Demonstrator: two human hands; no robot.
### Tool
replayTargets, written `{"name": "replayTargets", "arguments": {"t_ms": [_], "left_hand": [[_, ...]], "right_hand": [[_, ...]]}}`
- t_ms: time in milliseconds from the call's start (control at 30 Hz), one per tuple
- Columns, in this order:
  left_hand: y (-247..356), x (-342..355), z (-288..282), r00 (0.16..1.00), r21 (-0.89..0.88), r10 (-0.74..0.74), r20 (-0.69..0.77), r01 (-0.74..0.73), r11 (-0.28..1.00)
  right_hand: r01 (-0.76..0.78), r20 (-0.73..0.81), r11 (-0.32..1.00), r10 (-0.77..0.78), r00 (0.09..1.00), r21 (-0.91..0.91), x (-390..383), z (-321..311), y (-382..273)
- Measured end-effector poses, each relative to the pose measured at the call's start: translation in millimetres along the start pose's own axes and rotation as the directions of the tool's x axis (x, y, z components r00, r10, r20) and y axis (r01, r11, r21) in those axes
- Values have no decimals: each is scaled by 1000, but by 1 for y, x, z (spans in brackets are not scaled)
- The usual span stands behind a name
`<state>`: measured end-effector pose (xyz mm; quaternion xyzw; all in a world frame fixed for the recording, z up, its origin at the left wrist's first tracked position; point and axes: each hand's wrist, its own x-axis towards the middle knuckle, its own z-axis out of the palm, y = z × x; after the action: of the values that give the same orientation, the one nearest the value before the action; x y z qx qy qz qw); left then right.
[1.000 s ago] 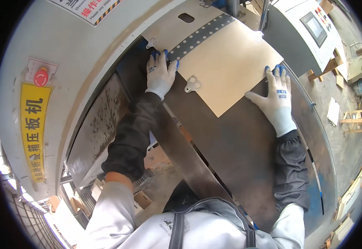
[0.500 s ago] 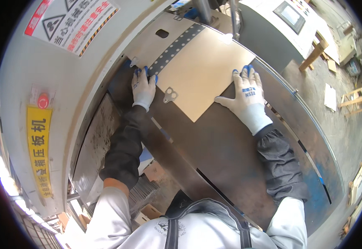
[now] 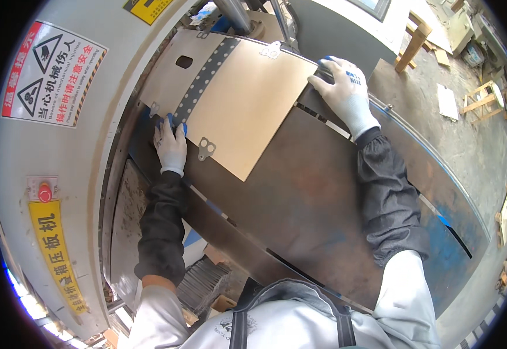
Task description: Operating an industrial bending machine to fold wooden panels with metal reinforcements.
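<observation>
Tan sheet-metal panel (image 3: 247, 104) with perforated dark strip (image 3: 205, 78) lies flat on the dark steel machine table (image 3: 311, 215). Left hand (image 3: 172, 145), gloved, presses open-palmed on the panel's near left edge. Right hand (image 3: 343, 90), gloved, fingers spread, rests on its far right corner. Neither hand is clenched.

Flat tan metal sheet (image 3: 242, 99) with dark perforated strip, small corner tabs; lying on dark steel machine bed (image 3: 300, 215), toward 12 o'clock.

Red-white warning sign (image 3: 52, 75) upper left, yellow strip label (image 3: 55, 256) below it.
</observation>
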<state>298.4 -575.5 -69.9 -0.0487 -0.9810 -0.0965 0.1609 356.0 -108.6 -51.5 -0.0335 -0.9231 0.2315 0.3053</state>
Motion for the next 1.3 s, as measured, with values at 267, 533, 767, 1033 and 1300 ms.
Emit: {"name": "replayTargets", "arguments": {"t_ms": [267, 533, 767, 1033, 1300], "left_hand": [[9, -1, -10, 999, -15, 8, -44, -9, 1000], [10, -3, -7, 998, 40, 28, -55, -26, 999], [11, 0, 4, 995, 106, 47, -86, -38, 994], [11, -6, 7, 983, 157, 86, -164, -60, 986], [10, -5, 8, 980, 121, 80, -184, -58, 991]], "right_hand": [[-113, 142, 979, 90, 986, 171, 11, 0, -7], [-123, 184, 980, 93, 979, 154, 17, -3, -11], [-168, 213, 965, 125, 969, 199, 20, 8, 6], [161, 243, 983, -135, 961, -89, -45, -21, -70], [146, 394, 974, -67, 917, -175, -51, -13, -97]]}}
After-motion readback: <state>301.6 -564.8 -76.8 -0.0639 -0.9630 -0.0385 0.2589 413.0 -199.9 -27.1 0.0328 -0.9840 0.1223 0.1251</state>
